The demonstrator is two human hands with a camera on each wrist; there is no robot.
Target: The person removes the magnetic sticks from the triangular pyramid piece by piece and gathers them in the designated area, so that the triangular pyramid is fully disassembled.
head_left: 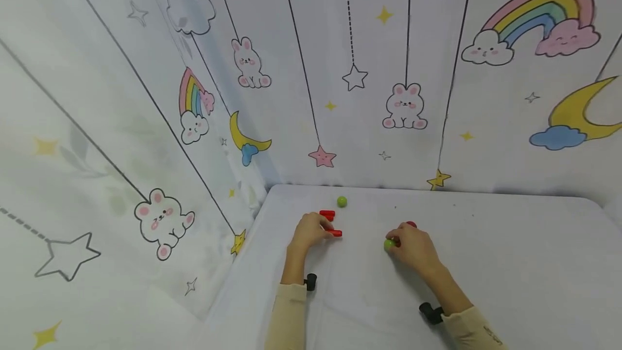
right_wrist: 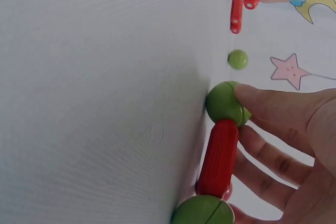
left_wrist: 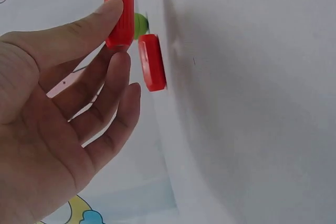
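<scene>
My left hand (head_left: pixel 311 231) pinches a red ribbed rod (left_wrist: pixel 125 27) between thumb and fingers, just above the table. Beyond it lie more red rods (head_left: pixel 327 213), side by side. With thumb and fingertips, my right hand (head_left: pixel 415 247) grips a green ball (right_wrist: pixel 224 103). A red rod (right_wrist: pixel 218 158) joins that ball to a second green ball (right_wrist: pixel 205 212) at the bottom of the right wrist view. Something red and rounded (head_left: pixel 411 224) shows behind the right hand, mostly hidden. A loose green ball (head_left: pixel 342 201) rests farther back on the table.
The white-covered table (head_left: pixel 510 263) ends at a patterned curtain (head_left: pixel 369 145) behind and another at the left. Small dark wrist devices (head_left: pixel 311 282) sit at both cuffs.
</scene>
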